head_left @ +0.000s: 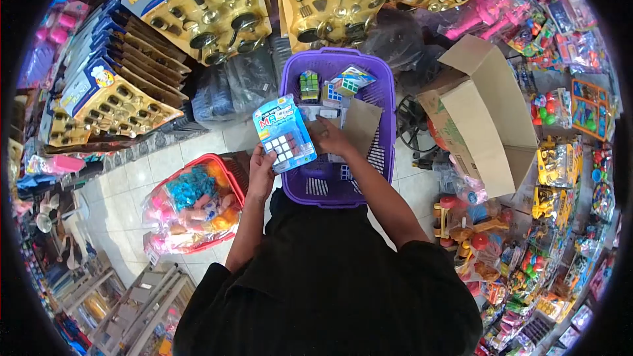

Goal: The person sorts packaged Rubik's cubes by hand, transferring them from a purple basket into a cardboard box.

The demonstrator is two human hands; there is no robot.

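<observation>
A blister-carded cube puzzle pack (284, 133) is held up in the left hand (262, 170), the fingers clenched on its near lower edge, so that the pack stands just over the left rim of the purple basket (389, 125). The pack shows a blue card with a white-faced cube under clear plastic. The right hand (331, 138) is reached into the basket, its fingers laid on a brown cardboard sheet (361, 125); whether the sheet is gripped or only pressed cannot be told. At the far end of the basket, more cube puzzle packs (333, 84) are seen lying loose.

To the near left of the purple basket, a red basket (227, 165) stands on the tiled floor (148, 178), filled with bagged plastic toys (191, 211). On the right, an open cardboard box (484, 125) is tilted towards the basket. At the far side, carded kitchen play sets (204, 6) are stacked, with more of them in a row on the far left. Packaged toys (560, 191) are crowded along the right side.
</observation>
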